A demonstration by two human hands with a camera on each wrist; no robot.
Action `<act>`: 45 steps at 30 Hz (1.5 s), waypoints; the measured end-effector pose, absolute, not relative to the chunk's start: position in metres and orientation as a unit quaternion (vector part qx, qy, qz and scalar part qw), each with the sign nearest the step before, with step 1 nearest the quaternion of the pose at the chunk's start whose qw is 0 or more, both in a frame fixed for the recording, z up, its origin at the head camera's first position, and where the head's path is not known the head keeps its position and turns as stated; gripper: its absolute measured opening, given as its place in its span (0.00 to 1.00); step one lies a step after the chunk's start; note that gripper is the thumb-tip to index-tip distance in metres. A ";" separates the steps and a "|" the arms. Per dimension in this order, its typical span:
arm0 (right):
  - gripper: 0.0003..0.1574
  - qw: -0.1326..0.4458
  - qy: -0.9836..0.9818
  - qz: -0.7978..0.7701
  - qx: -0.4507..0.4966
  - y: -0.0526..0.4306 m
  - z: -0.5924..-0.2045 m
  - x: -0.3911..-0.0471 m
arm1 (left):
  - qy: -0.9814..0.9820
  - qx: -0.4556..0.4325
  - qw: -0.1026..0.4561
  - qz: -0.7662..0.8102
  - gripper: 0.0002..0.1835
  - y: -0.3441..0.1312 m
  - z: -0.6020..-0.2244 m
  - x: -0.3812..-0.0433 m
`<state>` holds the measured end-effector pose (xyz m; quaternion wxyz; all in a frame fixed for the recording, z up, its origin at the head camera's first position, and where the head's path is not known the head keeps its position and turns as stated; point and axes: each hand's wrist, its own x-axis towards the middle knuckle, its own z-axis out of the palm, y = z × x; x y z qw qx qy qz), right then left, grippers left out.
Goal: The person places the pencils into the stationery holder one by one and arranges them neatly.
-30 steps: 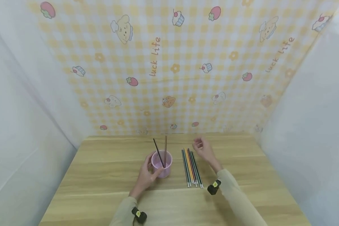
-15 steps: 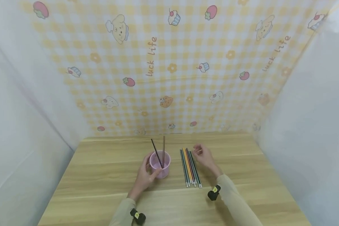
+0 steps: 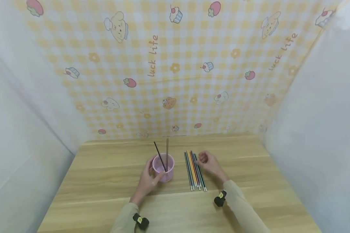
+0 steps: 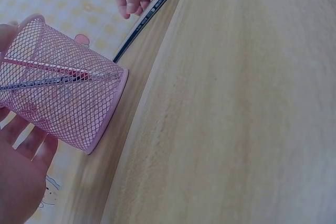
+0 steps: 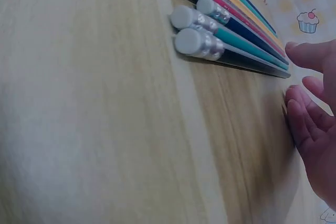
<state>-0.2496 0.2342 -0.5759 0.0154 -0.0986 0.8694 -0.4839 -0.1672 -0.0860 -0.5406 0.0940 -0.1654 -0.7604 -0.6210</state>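
Your left hand [image 3: 146, 182] grips a round pink mesh cup [image 3: 168, 175]; your right hand [image 3: 211, 164] hovers relaxed beside slim multicoloured pencils [image 3: 194, 171].

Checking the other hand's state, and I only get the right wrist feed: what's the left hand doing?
Observer: It, the left hand, holds a pink mesh cup.
Operator: Anything in the cup?
Observer: Yes, a dark pencil and a reddish-brown one.
Operator: Where's the cup relative to the loose pencils I see?
Observer: Left of those loose pencils in the head view, with bare tabletop between.
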 end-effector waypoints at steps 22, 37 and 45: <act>0.14 -0.024 0.886 -0.452 -0.106 0.232 -0.588 -0.260 | -0.763 -0.164 0.114 -0.615 0.43 -0.091 -0.575 -0.188; 0.13 -0.005 0.895 -0.434 -0.100 0.232 -0.585 -0.258 | -0.758 -0.175 0.110 -0.618 0.43 -0.091 -0.577 -0.186; 0.12 0.004 0.916 -0.389 -0.096 0.229 -0.575 -0.256 | -0.758 -0.170 0.112 -0.620 0.42 -0.090 -0.578 -0.186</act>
